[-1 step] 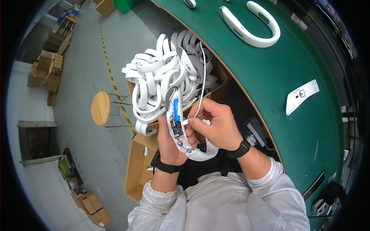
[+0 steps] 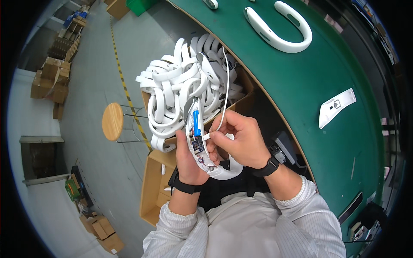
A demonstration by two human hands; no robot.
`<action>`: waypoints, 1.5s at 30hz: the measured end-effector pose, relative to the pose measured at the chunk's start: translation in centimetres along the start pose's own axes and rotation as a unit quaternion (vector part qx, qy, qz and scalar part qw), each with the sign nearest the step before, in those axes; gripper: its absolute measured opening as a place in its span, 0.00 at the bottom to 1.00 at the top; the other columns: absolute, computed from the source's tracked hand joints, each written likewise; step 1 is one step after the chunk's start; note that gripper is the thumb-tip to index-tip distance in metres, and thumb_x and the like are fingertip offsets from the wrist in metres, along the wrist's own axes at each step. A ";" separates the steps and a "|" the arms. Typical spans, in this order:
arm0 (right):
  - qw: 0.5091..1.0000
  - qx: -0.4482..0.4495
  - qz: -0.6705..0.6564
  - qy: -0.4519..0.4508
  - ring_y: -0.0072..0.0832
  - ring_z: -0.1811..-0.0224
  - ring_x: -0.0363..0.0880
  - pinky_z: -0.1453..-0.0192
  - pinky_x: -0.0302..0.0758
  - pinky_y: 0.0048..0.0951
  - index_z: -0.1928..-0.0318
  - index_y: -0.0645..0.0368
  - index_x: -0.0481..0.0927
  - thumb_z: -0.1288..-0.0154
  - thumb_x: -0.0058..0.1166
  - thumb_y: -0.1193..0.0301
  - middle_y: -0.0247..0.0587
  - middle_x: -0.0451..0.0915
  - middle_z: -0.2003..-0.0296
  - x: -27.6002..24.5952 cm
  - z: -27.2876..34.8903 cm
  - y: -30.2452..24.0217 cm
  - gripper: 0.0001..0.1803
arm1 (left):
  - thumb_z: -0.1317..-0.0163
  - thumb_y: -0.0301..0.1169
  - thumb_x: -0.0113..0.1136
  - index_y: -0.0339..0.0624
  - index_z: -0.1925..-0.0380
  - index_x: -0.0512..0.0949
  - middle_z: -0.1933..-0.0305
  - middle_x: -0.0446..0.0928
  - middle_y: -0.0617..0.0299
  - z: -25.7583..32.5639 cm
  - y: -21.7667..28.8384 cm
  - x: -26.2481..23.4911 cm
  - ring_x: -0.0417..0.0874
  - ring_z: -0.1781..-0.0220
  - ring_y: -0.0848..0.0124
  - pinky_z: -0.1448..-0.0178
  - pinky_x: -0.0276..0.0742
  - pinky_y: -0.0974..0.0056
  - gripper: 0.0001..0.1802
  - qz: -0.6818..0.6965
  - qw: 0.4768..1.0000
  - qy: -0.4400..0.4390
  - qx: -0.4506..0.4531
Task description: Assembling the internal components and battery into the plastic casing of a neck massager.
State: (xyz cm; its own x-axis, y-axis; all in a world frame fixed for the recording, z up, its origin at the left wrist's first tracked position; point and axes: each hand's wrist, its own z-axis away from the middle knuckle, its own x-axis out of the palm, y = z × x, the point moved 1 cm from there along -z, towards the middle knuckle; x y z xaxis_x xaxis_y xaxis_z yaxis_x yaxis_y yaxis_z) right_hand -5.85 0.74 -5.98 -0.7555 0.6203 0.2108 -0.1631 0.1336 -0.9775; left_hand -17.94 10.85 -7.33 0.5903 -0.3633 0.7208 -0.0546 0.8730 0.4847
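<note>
An opened white U-shaped neckband device [image 2: 223,173] is in my left hand [image 2: 189,165], whose fingers wrap round its casing from below. Inside the uncovered arm lie a blue cylindrical battery [image 2: 197,123], a small circuit board [image 2: 198,145] and thin wires. My right hand [image 2: 241,139] pinches the plug [image 2: 207,136] of a white cable [image 2: 226,92] against the side of the casing, next to the board. Whether the plug is fully seated I cannot tell. From there the cable runs up towards the table's edge.
Just beyond my hands, a cardboard box [image 2: 244,102] is heaped with white neckbands [image 2: 174,79]. Another carton [image 2: 148,202] stands by my left forearm. On the green table [image 2: 297,94] at right lie a whole neckband [image 2: 284,43] and a white cover [image 2: 337,107]. A round stool [image 2: 112,121] stands left.
</note>
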 end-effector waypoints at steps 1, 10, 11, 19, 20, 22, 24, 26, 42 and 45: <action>1.000 -0.001 -0.001 0.002 0.20 0.72 0.86 0.66 0.81 0.24 0.65 0.66 0.78 0.38 0.59 0.80 0.38 0.85 0.74 0.0 0.1 0.0 0.04 | 0.31 0.72 0.32 0.40 0.66 0.77 0.77 0.74 0.64 0.0 0.0 0.1 0.79 0.79 0.72 0.77 0.76 0.68 0.43 -0.002 1.000 -0.001 -0.001; 0.998 0.011 -0.052 0.018 0.19 0.75 0.83 0.73 0.79 0.23 0.64 0.66 0.75 0.35 0.56 0.83 0.37 0.82 0.77 0.0 0.8 0.0 0.03 | 0.32 0.72 0.34 0.42 0.68 0.78 0.76 0.77 0.63 0.1 -0.3 0.4 0.81 0.77 0.69 0.72 0.79 0.65 0.43 -0.039 0.999 0.000 0.005; 0.998 -0.014 -0.063 0.023 0.19 0.76 0.82 0.73 0.79 0.23 0.63 0.66 0.75 0.35 0.56 0.83 0.37 0.82 0.77 -0.1 0.8 0.6 0.03 | 0.32 0.72 0.34 0.42 0.68 0.78 0.76 0.77 0.63 0.2 -0.4 0.6 0.81 0.77 0.69 0.72 0.79 0.65 0.43 -0.039 0.999 0.001 0.006; 0.984 -0.024 -0.167 0.054 0.20 0.70 0.82 0.67 0.80 0.24 0.60 0.65 0.74 0.34 0.54 0.86 0.38 0.82 0.68 -1.2 1.5 1.4 0.06 | 0.31 0.45 0.52 0.30 0.46 0.73 0.63 0.82 0.48 1.2 0.0 1.4 0.87 0.66 0.59 0.60 0.87 0.56 0.26 -0.052 0.995 -0.057 0.058; 0.984 -0.024 -0.167 0.053 0.20 0.70 0.82 0.67 0.80 0.24 0.60 0.65 0.74 0.34 0.54 0.86 0.38 0.82 0.68 -1.3 1.7 1.4 0.06 | 0.31 0.42 0.52 0.30 0.44 0.72 0.61 0.83 0.47 1.4 0.1 1.5 0.87 0.63 0.59 0.57 0.86 0.56 0.26 -0.115 0.987 -0.077 0.081; 0.979 -0.004 -0.205 0.021 0.20 0.67 0.82 0.63 0.80 0.24 0.59 0.65 0.75 0.35 0.55 0.87 0.39 0.81 0.65 -1.5 1.9 1.1 0.07 | 0.35 0.31 0.54 0.29 0.38 0.67 0.56 0.82 0.43 1.9 0.3 1.6 0.86 0.59 0.56 0.51 0.84 0.54 0.27 -0.154 0.978 -0.097 0.098; 0.977 0.001 -0.212 0.018 0.20 0.67 0.82 0.61 0.80 0.24 0.59 0.65 0.75 0.35 0.55 0.87 0.39 0.81 0.64 -1.5 2.1 0.7 0.07 | 0.37 0.29 0.53 0.30 0.39 0.66 0.55 0.82 0.42 2.3 0.2 1.9 0.87 0.58 0.57 0.51 0.86 0.54 0.26 -0.157 0.978 -0.089 0.101; 0.976 0.005 -0.218 0.015 0.20 0.66 0.82 0.59 0.80 0.24 0.59 0.65 0.75 0.36 0.56 0.86 0.39 0.81 0.64 -1.6 2.1 0.7 0.07 | 0.38 0.27 0.51 0.30 0.40 0.65 0.54 0.81 0.41 2.5 0.1 1.9 0.88 0.58 0.57 0.51 0.87 0.55 0.25 -0.160 0.978 -0.082 0.103; 0.977 -0.014 -0.213 0.006 0.19 0.63 0.81 0.57 0.79 0.23 0.57 0.66 0.75 0.36 0.57 0.86 0.39 0.82 0.63 -1.7 2.3 0.7 0.09 | 0.40 0.19 0.46 0.29 0.39 0.64 0.51 0.80 0.39 3.0 0.3 1.5 0.87 0.54 0.55 0.47 0.87 0.52 0.26 -0.200 0.967 -0.107 0.120; 0.976 -0.008 -0.218 0.003 0.19 0.64 0.81 0.58 0.79 0.23 0.57 0.66 0.75 0.36 0.57 0.86 0.39 0.82 0.63 -1.6 2.4 0.5 0.09 | 0.41 0.18 0.46 0.29 0.40 0.64 0.52 0.80 0.40 2.9 0.3 1.4 0.87 0.55 0.55 0.47 0.87 0.53 0.26 -0.210 0.964 -0.104 0.124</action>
State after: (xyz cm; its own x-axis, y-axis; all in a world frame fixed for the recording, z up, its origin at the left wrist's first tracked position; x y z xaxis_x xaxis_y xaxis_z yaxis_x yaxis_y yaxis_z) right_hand -6.19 -2.05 -6.79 -0.6129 0.5058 0.6071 -0.4588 0.3977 -0.7945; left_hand -19.45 9.67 -4.68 0.4296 -0.7480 0.5059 -0.0514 0.5391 0.8407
